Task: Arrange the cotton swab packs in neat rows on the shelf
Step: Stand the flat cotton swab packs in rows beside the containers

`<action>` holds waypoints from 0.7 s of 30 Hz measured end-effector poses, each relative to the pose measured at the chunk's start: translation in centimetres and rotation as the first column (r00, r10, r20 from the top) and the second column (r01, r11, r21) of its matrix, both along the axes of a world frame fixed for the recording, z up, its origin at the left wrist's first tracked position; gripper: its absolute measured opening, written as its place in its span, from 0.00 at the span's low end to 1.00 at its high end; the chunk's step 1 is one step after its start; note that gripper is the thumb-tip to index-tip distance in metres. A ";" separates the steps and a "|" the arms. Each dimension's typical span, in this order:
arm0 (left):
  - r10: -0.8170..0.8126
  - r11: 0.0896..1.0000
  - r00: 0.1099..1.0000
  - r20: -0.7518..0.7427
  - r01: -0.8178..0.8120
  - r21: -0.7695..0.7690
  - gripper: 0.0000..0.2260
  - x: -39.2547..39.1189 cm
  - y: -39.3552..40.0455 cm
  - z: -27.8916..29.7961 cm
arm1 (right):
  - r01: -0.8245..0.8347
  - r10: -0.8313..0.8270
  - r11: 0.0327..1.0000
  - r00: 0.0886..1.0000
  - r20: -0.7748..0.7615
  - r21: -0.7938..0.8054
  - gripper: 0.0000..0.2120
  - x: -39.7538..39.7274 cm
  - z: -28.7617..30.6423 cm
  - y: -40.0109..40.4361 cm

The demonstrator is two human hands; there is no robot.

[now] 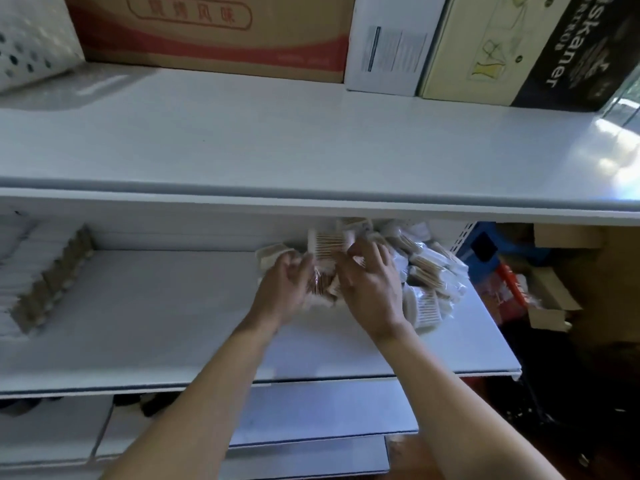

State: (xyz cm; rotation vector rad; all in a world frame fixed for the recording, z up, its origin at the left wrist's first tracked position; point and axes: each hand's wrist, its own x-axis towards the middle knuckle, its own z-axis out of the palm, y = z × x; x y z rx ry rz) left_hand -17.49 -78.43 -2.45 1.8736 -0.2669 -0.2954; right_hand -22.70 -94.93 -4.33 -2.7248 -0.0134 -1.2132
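Both hands worked at the left edge of the heap point(420, 271) of swab packs, which lay on the far right of the middle shelf point(156, 323), partly tucked under the upper shelf point(311, 143). Left hand point(285, 289) had its fingers curled in toward the packs; motion blur hid whether it pinched 1 or only steadied the lot, so its grip could not be told. Right hand point(369, 282) also had its fingers curled, fingertips at a pack point(329, 244) that stood on edge just beyond them; it seemed to pinch it, though blur left that unsure. A few packs point(273, 254) lay flatter just left of the hands, possibly the start of a row. The heap itself was jumbled, packs tilted every way. The shelf's left half was bare apart from a brown carton tray point(52, 278) at the far left. Judged step: squaring a small handful before setting it down. To do it well, take few packs at a time, turn them all the same way, butt them edge to edge against the ones already laid, and work leftward into the open space. The plastic wrap looked slick, so a firm pinch at the pack's sides would serve better than a loose hold.
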 end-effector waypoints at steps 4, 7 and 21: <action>-0.097 0.891 0.934 -0.343 -0.073 -0.449 0.11 -2.6 -3.3 0.4 | -0.244 0.242 0.969 0.968 0.065 0.035 0.08 -3.8 0.0 -1.4; 0.006 0.875 0.939 -0.343 -0.171 -0.454 0.08 -4.2 -6.0 0.3 | -0.195 0.189 0.974 0.980 0.058 0.114 0.10 -6.1 -1.0 -3.9; 0.146 0.948 0.937 -0.317 -0.224 -0.226 0.11 -6.5 -7.9 -1.5 | 0.518 -0.290 0.776 0.799 -0.526 0.360 0.19 -9.1 -3.4 -6.7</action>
